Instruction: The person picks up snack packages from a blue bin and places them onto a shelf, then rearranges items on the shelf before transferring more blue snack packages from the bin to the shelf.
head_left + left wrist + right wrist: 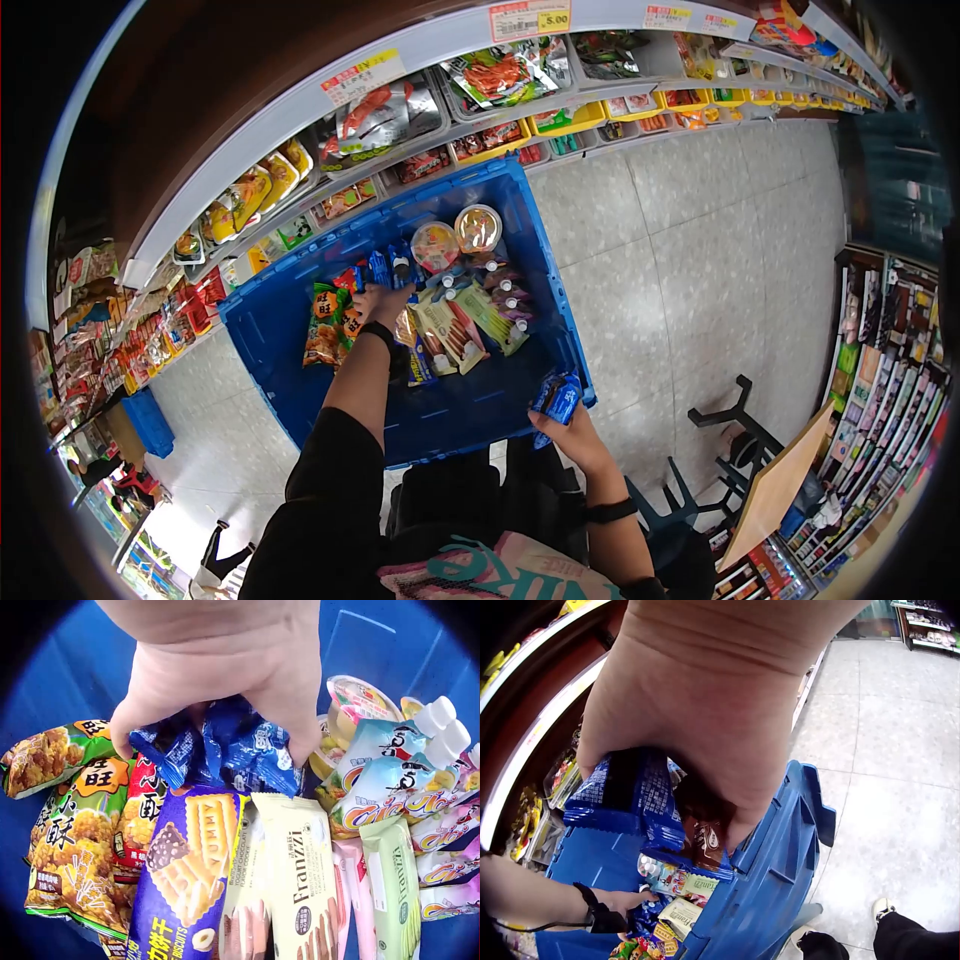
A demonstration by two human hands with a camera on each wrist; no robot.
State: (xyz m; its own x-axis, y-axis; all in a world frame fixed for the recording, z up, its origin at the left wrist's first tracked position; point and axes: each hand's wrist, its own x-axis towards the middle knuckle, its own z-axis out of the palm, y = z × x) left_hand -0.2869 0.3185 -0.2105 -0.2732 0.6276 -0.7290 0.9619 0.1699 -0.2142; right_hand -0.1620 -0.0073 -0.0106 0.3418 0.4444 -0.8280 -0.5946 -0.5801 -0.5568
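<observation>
Inside a blue crate [500,405], the left hand [385,303] grips small blue packets [240,750], its fingers curled down over them. The right hand [575,440] holds blue packets [557,397] over the crate's near right corner; in the right wrist view a brown packet [705,840] is in the same grasp beside blue ones [622,795]. Below the left hand lie a purple biscuit pack [187,877] and cream Franzzi packs [300,877]. Green-and-orange snack bags [82,840] are at the left, capped pouches [382,780] and round tubs [478,229] at the right.
Store shelves [450,125] with packaged food curve along the far side. Tiled floor [700,240] lies right of the crate. A wooden board [775,490] and dark chair legs [680,500] are at the lower right, near another stocked shelf [885,390].
</observation>
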